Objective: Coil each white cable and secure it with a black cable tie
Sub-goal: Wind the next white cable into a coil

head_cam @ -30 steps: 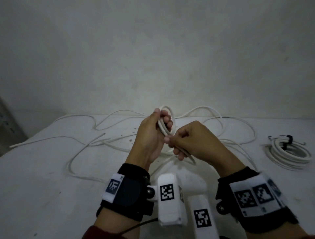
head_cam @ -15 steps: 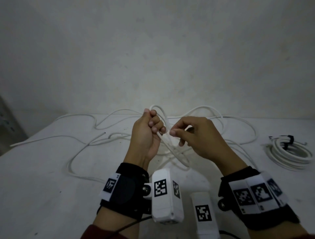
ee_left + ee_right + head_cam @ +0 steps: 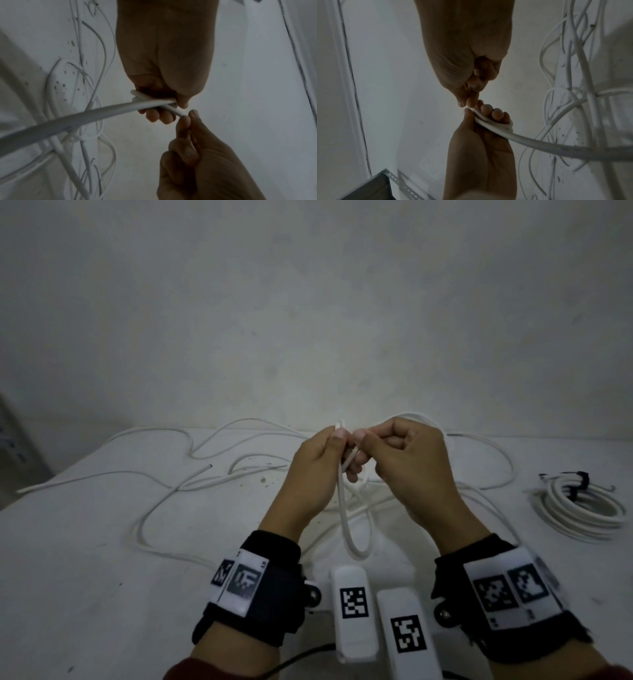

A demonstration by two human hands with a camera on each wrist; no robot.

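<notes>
I hold a white cable (image 3: 356, 529) up over the white table (image 3: 85, 577). My left hand (image 3: 337, 440) grips a small bundle of its turns, and one narrow loop hangs down between my wrists. My right hand (image 3: 363, 440) pinches the cable's strand right at the left fingertips. In the left wrist view the left hand (image 3: 169, 109) grips crossed strands of the cable (image 3: 102, 113), and the right hand (image 3: 188, 116) pinches the short end. In the right wrist view the right hand (image 3: 467, 104) pinches the cable (image 3: 488, 121) wrapped round the left hand (image 3: 481, 113). No loose black tie shows.
A finished coil (image 3: 582, 508) bound with a black tie (image 3: 580, 479) lies at the right of the table. Loose white cables (image 3: 164, 498) sprawl over the left and back, one cut end (image 3: 209, 466) pointing up. A grey metal rack (image 3: 368, 189) stands at the left.
Both hands have risen and shifted right. The right hand left the lower strand and now pinches the cable at the left fingertips. The loop below now hangs long and narrow.
</notes>
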